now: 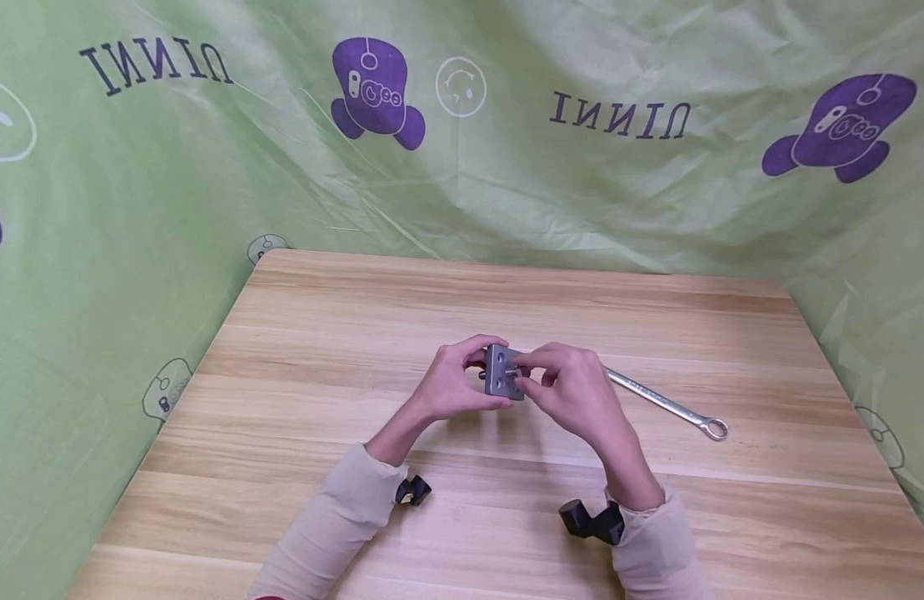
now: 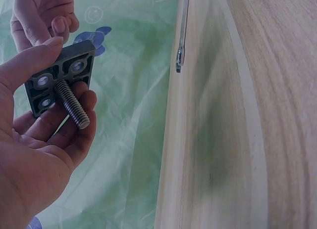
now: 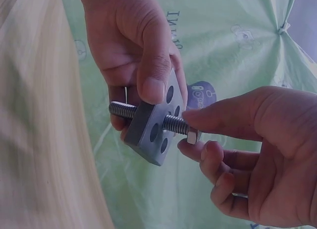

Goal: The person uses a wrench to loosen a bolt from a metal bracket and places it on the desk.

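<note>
A grey rectangular plate (image 1: 495, 382) with several round holes is held up over the table by my left hand (image 1: 448, 382), thumb on one edge and fingers on the opposite one. A threaded hex bolt (image 3: 176, 124) passes through the middle of the plate. On the left-hand side, its bare threaded end (image 2: 74, 108) sticks out past the plate's recessed back. My right hand (image 1: 581, 392) pinches the bolt at its hex head (image 3: 193, 136) between thumb and fingertips. Some thread shows between that head and the plate's smooth face.
A long metal wrench (image 1: 664, 402) lies on the wood-grain table (image 1: 297, 350) beyond and to the right of my right hand, its ring end toward the right. Green printed cloth (image 1: 506, 200) hangs round the back and sides of the table. Black wrist mounts (image 1: 592, 522) sit at both cuffs.
</note>
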`<state>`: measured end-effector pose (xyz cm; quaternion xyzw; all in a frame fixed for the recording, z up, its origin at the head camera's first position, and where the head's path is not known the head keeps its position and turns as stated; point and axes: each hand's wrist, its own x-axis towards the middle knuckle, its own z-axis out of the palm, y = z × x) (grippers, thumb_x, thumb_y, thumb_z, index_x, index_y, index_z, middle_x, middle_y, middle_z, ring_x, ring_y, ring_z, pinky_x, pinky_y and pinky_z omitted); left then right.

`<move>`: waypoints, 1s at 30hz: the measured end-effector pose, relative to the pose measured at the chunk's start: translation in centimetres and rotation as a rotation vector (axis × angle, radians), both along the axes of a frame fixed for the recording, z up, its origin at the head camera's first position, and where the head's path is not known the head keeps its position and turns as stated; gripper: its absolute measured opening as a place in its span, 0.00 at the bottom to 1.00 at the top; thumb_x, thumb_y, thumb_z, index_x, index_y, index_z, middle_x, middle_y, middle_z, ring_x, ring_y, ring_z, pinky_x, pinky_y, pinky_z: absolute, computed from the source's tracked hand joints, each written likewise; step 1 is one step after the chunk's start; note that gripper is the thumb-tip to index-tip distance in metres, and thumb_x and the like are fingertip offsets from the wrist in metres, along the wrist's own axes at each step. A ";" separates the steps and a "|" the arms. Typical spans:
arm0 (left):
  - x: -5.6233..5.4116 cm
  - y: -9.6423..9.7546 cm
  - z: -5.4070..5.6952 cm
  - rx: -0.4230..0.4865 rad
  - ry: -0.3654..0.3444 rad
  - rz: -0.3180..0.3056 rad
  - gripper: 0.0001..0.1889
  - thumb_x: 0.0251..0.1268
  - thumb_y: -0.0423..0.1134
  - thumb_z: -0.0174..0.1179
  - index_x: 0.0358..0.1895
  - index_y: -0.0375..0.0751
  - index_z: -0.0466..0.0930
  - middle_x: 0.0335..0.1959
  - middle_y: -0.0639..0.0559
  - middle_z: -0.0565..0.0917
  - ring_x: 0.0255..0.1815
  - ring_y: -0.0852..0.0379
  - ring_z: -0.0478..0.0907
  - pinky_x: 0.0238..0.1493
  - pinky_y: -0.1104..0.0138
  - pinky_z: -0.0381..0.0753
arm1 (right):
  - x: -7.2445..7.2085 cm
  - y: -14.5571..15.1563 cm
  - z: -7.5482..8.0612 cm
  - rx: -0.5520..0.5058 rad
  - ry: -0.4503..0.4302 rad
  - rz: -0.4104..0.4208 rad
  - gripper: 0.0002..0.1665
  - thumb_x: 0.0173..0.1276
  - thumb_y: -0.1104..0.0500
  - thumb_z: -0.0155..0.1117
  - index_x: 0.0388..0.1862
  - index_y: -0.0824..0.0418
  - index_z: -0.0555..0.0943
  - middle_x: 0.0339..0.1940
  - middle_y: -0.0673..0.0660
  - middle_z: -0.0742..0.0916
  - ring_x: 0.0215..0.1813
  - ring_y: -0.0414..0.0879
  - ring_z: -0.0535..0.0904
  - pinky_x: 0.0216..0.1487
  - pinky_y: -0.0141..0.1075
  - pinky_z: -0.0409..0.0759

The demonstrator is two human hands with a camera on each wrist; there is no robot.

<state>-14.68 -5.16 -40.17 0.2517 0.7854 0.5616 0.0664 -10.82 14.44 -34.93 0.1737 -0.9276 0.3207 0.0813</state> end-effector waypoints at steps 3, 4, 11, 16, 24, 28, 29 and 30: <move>0.0 0.0 0.0 -0.002 -0.003 -0.002 0.38 0.37 0.31 0.81 0.60 0.35 0.77 0.49 0.41 0.88 0.50 0.47 0.87 0.58 0.61 0.82 | 0.0 -0.1 0.0 -0.008 0.023 0.024 0.13 0.54 0.70 0.73 0.39 0.58 0.91 0.36 0.56 0.91 0.26 0.38 0.78 0.27 0.27 0.74; 0.0 0.0 0.0 -0.002 -0.004 -0.002 0.38 0.37 0.31 0.81 0.60 0.34 0.77 0.49 0.41 0.88 0.50 0.46 0.87 0.58 0.61 0.83 | 0.0 -0.1 -0.1 -0.009 0.029 0.030 0.13 0.54 0.71 0.73 0.38 0.58 0.91 0.36 0.56 0.91 0.26 0.38 0.79 0.27 0.27 0.75; 0.0 0.0 0.0 -0.001 -0.012 -0.002 0.38 0.37 0.30 0.81 0.60 0.33 0.77 0.49 0.40 0.89 0.50 0.46 0.87 0.59 0.60 0.82 | 0.1 0.1 0.1 -0.005 0.012 0.072 0.14 0.56 0.68 0.74 0.42 0.57 0.90 0.41 0.56 0.90 0.28 0.38 0.79 0.29 0.27 0.75; 0.0 0.0 0.1 0.001 -0.016 0.004 0.38 0.37 0.31 0.81 0.59 0.36 0.78 0.49 0.41 0.89 0.50 0.47 0.87 0.60 0.58 0.81 | 0.1 0.3 0.5 -0.014 -0.069 0.021 0.20 0.59 0.55 0.76 0.50 0.58 0.87 0.46 0.56 0.90 0.28 0.38 0.79 0.28 0.28 0.75; 0.0 0.0 0.1 -0.001 -0.018 0.010 0.37 0.37 0.28 0.80 0.59 0.36 0.78 0.49 0.40 0.89 0.50 0.46 0.88 0.58 0.59 0.82 | -0.2 0.0 0.4 0.031 -0.174 -0.120 0.17 0.63 0.47 0.73 0.42 0.58 0.90 0.28 0.53 0.90 0.29 0.41 0.81 0.29 0.33 0.76; 0.0 0.0 0.0 -0.004 -0.015 0.008 0.37 0.37 0.28 0.80 0.59 0.34 0.77 0.49 0.40 0.88 0.50 0.46 0.88 0.58 0.59 0.82 | -0.3 -0.1 0.4 0.029 -0.187 -0.121 0.15 0.63 0.49 0.73 0.41 0.59 0.90 0.26 0.52 0.90 0.28 0.40 0.80 0.30 0.33 0.75; 0.0 0.0 0.0 -0.006 -0.014 0.007 0.38 0.37 0.28 0.80 0.59 0.34 0.77 0.49 0.40 0.88 0.50 0.46 0.87 0.58 0.60 0.82 | -0.3 -0.1 0.4 0.024 -0.185 -0.114 0.15 0.63 0.50 0.73 0.41 0.59 0.90 0.27 0.52 0.90 0.28 0.40 0.80 0.30 0.32 0.75; 0.0 0.0 0.0 -0.008 -0.013 0.005 0.38 0.37 0.29 0.80 0.60 0.34 0.77 0.49 0.40 0.88 0.50 0.46 0.87 0.58 0.60 0.82 | -0.2 -0.1 0.4 0.019 -0.181 -0.106 0.14 0.63 0.51 0.73 0.41 0.59 0.90 0.27 0.53 0.90 0.28 0.40 0.80 0.29 0.31 0.75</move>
